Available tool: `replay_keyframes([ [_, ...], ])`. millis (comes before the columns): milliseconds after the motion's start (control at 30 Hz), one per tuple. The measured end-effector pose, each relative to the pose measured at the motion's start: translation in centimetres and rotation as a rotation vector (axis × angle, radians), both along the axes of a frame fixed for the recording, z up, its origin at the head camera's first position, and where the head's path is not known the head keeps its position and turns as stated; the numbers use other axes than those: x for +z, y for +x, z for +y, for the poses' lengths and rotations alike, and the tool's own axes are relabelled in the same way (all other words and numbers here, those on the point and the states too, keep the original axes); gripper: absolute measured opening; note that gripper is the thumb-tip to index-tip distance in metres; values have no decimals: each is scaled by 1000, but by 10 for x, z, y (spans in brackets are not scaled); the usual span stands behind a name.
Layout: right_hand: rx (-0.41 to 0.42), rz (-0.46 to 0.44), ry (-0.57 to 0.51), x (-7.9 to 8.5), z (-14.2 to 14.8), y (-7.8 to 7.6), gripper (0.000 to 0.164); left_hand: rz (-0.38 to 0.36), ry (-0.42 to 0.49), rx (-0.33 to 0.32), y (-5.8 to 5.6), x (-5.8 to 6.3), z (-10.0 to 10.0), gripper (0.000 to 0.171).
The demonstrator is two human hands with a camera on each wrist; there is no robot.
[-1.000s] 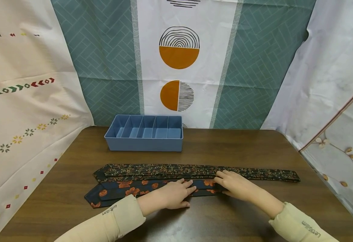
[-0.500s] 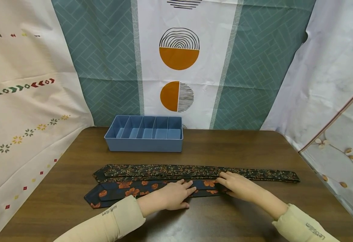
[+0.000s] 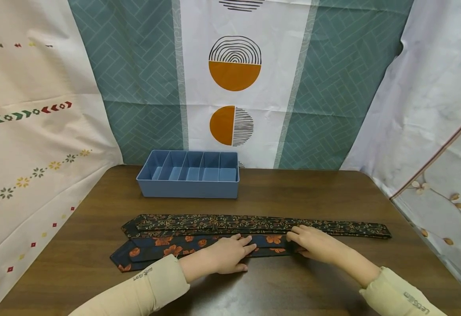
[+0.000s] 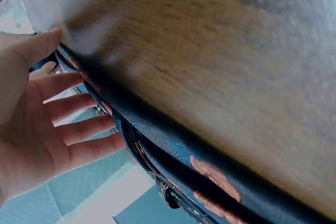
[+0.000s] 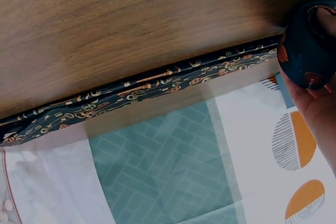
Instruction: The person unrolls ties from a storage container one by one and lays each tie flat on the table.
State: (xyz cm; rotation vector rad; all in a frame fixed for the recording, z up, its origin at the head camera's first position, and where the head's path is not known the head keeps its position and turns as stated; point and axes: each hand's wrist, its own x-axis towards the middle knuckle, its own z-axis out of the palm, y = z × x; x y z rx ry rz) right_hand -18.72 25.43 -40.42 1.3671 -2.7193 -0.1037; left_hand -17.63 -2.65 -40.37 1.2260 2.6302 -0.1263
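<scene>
A navy necktie with orange flowers (image 3: 172, 250) lies lengthwise across the wooden table, its wide pointed tip to the left. My left hand (image 3: 224, 256) rests on its middle with fingers spread; the left wrist view shows the fingers straight against the tie's (image 4: 210, 174) edge. Farther right, my right hand (image 3: 313, 245) grips the same tie. In the right wrist view the navy fabric (image 5: 307, 51) curves round in a thick loop, thumb inside and fingers outside. Just behind lies a second necktie, black with a small gold pattern (image 3: 254, 223), stretched flat and reaching farther right.
A blue tray with several compartments (image 3: 189, 189) stands at the back left of the wooden table (image 3: 293, 188). Patterned cloths hang behind the table (image 3: 329, 87) and along both sides.
My right hand has shifted slightly to the right, still gripping the navy tie. The left hand stays in place, and the black tie has not moved.
</scene>
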Motion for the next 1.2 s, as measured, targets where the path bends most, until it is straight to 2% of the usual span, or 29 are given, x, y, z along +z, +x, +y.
replay_keyframes([
  [300,7,-23,31,3,-1,0,40,19,15,-30,-1,2,-1,59],
  [533,-45,-72,31,4,0,1,40,8,10,-26,-3,0,-1,59],
  [900,-104,-98,15,9,6,3,40,-9,-19,-18,-5,3,3,59],
  [1067,-118,-115,13,9,9,4,45,39,-40,-25,-5,4,7,58],
  [1200,-105,-83,20,9,13,4,46,99,-46,-43,-5,5,9,54],
])
